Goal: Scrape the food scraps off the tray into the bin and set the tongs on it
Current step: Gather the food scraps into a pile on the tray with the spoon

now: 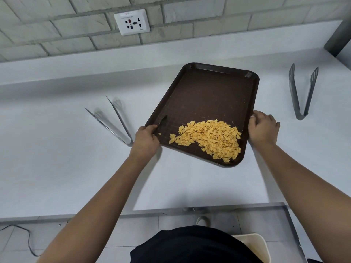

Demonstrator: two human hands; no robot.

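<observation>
A dark brown tray (212,95) lies skewed on the white counter, with a heap of yellow food scraps (210,137) piled in its near right corner. My left hand (145,138) grips the tray's near left edge, thumb over the rim. My right hand (263,126) rests on the tray's right edge, fingers curled against the rim. One pair of metal tongs (112,120) lies on the counter just left of my left hand. A second pair of tongs (302,93) lies to the right of the tray. A cream bin (254,243) shows below the counter edge at the bottom right.
The white counter (57,158) runs back to a brick wall with a power socket (132,21). A dark grey object (340,38) stands at the far right corner. A cable (24,236) trails on the tiled floor at the lower left.
</observation>
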